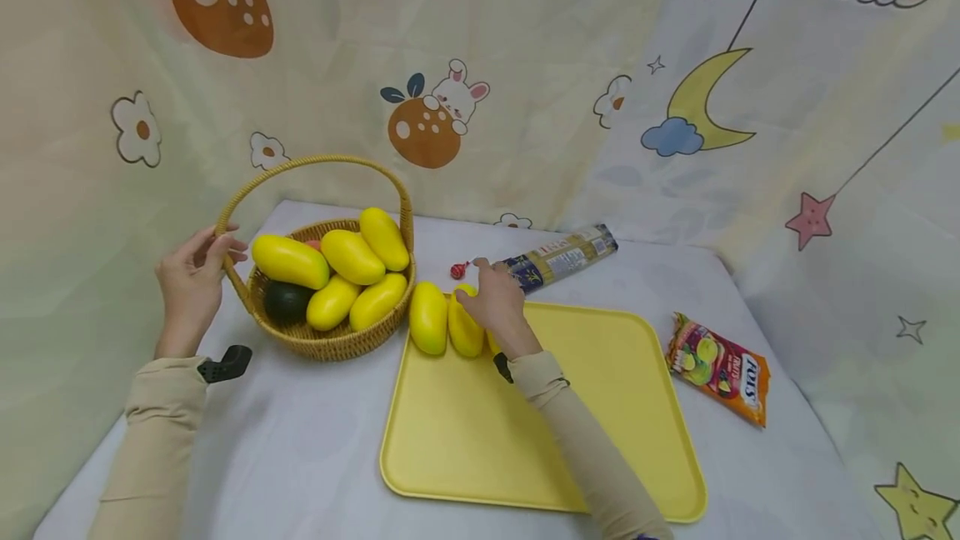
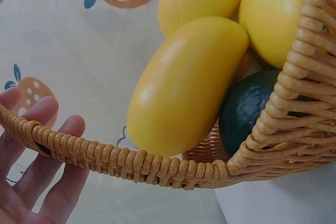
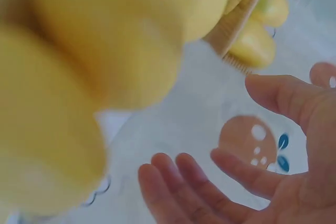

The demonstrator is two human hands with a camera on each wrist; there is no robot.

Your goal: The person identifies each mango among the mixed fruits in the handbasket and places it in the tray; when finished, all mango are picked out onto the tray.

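Note:
A wicker basket (image 1: 330, 347) with a tall hoop handle (image 1: 315, 160) stands at the left, filled with several yellow mangoes (image 1: 288, 261) and a dark green avocado (image 1: 287, 302). My left hand (image 1: 191, 277) holds the left side of the handle, its fingers (image 2: 68, 182) loosely curled behind it in the left wrist view. On the far left corner of a yellow tray (image 1: 480, 440) lie mangoes (image 1: 428, 319) side by side, one mostly hidden by my right hand (image 1: 498, 307). That hand hovers over them, fingers spread and holding nothing in the right wrist view.
Behind the tray lies a long blue-and-gold packet (image 1: 562, 258), partly covered by the right hand. A small red lollipop (image 1: 458, 271) is beside it. An orange candy bag (image 1: 720, 367) lies right of the tray. Patterned cloth (image 1: 525, 107) hangs behind the white table.

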